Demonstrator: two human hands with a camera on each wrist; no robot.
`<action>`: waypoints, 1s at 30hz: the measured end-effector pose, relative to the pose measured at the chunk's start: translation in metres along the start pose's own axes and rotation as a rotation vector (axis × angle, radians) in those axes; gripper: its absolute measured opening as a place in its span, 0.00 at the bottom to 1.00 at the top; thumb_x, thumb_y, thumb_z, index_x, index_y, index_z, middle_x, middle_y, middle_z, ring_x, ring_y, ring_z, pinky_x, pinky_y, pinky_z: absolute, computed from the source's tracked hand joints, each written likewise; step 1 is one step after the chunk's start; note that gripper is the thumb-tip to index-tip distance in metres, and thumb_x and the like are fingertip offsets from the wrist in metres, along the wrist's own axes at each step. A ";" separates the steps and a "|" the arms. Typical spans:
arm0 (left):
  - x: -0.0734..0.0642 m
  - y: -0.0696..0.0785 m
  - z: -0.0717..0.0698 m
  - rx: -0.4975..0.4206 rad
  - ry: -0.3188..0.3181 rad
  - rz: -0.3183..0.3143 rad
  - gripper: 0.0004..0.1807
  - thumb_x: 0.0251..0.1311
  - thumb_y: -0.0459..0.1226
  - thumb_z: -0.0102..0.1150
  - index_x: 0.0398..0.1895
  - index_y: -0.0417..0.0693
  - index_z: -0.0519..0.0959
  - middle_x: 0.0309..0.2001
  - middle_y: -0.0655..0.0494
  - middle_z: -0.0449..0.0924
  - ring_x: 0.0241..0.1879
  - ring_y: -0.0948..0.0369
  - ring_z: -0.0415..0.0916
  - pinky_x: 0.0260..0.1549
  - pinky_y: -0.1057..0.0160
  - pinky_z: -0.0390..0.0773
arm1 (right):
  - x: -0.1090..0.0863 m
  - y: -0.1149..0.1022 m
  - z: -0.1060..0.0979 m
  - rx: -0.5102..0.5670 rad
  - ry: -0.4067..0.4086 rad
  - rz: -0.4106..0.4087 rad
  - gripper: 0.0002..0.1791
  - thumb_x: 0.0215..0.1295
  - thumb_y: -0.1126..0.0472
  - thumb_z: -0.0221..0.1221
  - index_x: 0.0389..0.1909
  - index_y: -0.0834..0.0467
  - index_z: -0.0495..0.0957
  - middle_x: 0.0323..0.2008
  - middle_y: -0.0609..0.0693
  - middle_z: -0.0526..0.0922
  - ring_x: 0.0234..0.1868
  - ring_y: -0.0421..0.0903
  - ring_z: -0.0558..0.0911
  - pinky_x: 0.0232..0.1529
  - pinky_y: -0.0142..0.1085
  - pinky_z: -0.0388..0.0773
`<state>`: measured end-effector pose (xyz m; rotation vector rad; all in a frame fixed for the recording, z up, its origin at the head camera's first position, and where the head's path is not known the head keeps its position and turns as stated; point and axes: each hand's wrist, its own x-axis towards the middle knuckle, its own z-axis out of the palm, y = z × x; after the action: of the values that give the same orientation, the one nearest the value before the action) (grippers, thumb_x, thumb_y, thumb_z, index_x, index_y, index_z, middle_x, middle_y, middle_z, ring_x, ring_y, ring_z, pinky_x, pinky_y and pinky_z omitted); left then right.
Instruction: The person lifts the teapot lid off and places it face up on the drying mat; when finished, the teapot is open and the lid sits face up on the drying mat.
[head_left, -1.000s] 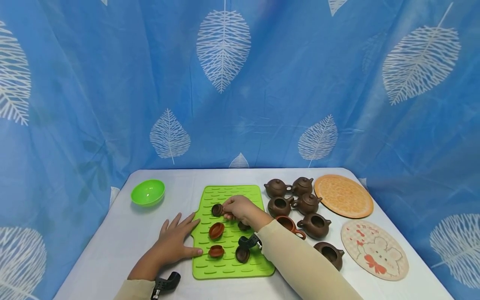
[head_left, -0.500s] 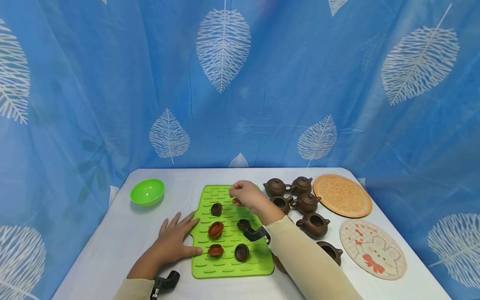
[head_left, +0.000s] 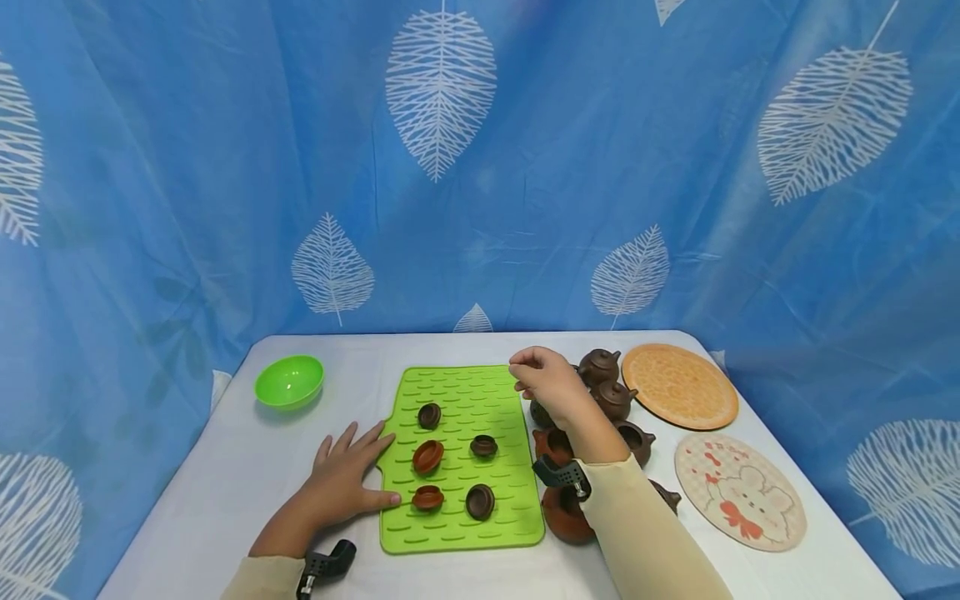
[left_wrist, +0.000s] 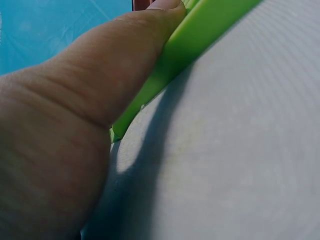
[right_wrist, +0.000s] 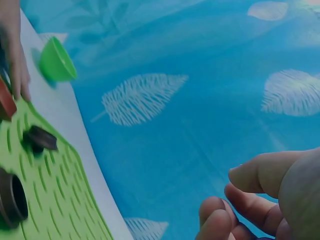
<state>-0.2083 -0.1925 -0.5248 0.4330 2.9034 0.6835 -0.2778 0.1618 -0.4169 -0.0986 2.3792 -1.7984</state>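
My left hand (head_left: pixel 347 479) lies with spread fingers at the left edge of the green mat (head_left: pixel 457 387), its thumb on the rim. Above the mat's far right corner is my right hand (head_left: pixel 551 385), fingers loosely bent and nothing visible between them. Small teapot lids lie apart on the mat: a dark lid (head_left: pixel 429 416) at the far left, another dark lid (head_left: pixel 483 446), a third dark lid (head_left: pixel 480 502), a reddish lid (head_left: pixel 427 457) and a second reddish lid (head_left: pixel 427 498). Just beyond the right hand stand dark teapots (head_left: pixel 600 367), partly hidden by it.
Reddish pots (head_left: pixel 567 517) stand along the mat's right side, partly behind my right arm. A round orange board (head_left: pixel 678 387) and a round rabbit mat (head_left: pixel 765 492) lie farther right. A green bowl (head_left: pixel 290 383) stands at the far left. A blue curtain (head_left: pixel 525 208) hangs behind the table.
My right hand has left the far dark lid, lifted, and moved right across the mat to near the teapots. The lid stays on the mat. My left hand keeps its place.
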 end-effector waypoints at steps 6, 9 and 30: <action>-0.002 0.000 -0.001 -0.009 -0.002 0.002 0.61 0.45 0.73 0.71 0.80 0.56 0.67 0.84 0.52 0.54 0.82 0.32 0.39 0.73 0.24 0.34 | -0.014 0.008 -0.024 -0.019 0.101 -0.022 0.15 0.78 0.57 0.57 0.56 0.62 0.78 0.50 0.60 0.80 0.45 0.58 0.82 0.48 0.51 0.82; -0.002 0.002 -0.001 -0.012 -0.005 -0.004 0.61 0.45 0.73 0.72 0.80 0.56 0.67 0.84 0.52 0.54 0.82 0.33 0.38 0.73 0.24 0.34 | -0.020 0.014 -0.035 -0.053 0.153 -0.035 0.16 0.79 0.57 0.57 0.57 0.63 0.77 0.50 0.61 0.80 0.47 0.59 0.82 0.49 0.52 0.83; -0.002 0.003 -0.001 0.001 0.010 0.006 0.60 0.45 0.73 0.72 0.79 0.55 0.68 0.83 0.51 0.55 0.82 0.32 0.40 0.73 0.24 0.35 | -0.035 0.060 -0.082 -0.256 0.455 0.070 0.18 0.78 0.59 0.57 0.60 0.64 0.77 0.48 0.60 0.81 0.44 0.53 0.82 0.40 0.37 0.80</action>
<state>-0.2061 -0.1911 -0.5225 0.4406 2.9126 0.6870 -0.2547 0.2612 -0.4502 0.4022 2.8677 -1.6108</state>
